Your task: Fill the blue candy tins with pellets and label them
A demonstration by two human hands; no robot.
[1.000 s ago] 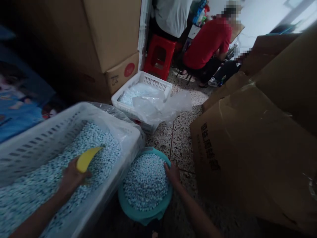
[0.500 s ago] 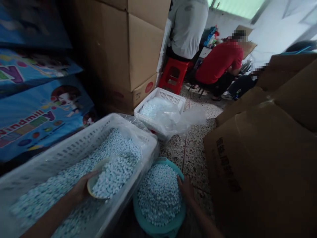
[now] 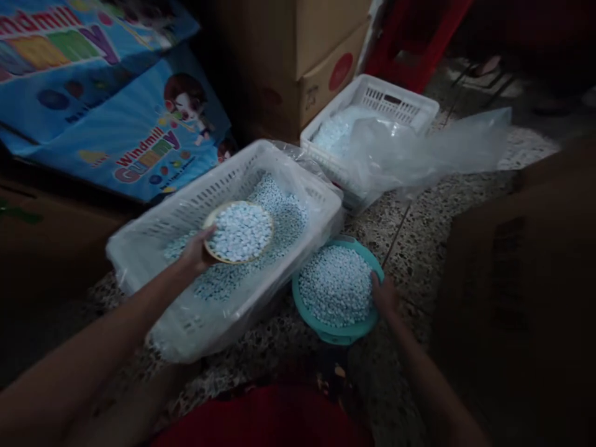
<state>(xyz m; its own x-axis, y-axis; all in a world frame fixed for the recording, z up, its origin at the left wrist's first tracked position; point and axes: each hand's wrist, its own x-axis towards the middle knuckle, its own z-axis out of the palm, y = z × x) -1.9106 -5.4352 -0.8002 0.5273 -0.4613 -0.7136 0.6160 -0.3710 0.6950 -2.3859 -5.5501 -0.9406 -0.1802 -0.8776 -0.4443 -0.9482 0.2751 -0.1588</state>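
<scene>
My left hand (image 3: 198,251) grips the near-left edge of a pale yellow bowl (image 3: 209,251). Small light-blue and white pellets (image 3: 243,231) heap up in the bowl, which I hold above a white plastic crate (image 3: 326,205). Clear plastic lines that crate, and more of the same pellets (image 3: 284,214) cover its bottom. To the right stands a teal basin (image 3: 338,336), filled to a mound with pellets (image 3: 336,285). My right hand (image 3: 385,295) is closed on the basin's right rim, thumb on the inside; its other fingers are mostly hidden.
Beyond stands a second white crate (image 3: 410,115) with pale contents and a loose clear plastic bag (image 3: 428,152). Blue printed gummy boxes (image 3: 125,133) are stacked at left. Cardboard boxes rise behind (image 3: 333,62) and at right (image 3: 516,285). A red stool (image 3: 405,43) is at the back.
The view has tilted down and shifted, so the seated people are mostly out of frame. The filled bowl has been lifted up from the pellets in the crate. My right hand stays on the basin rim.
</scene>
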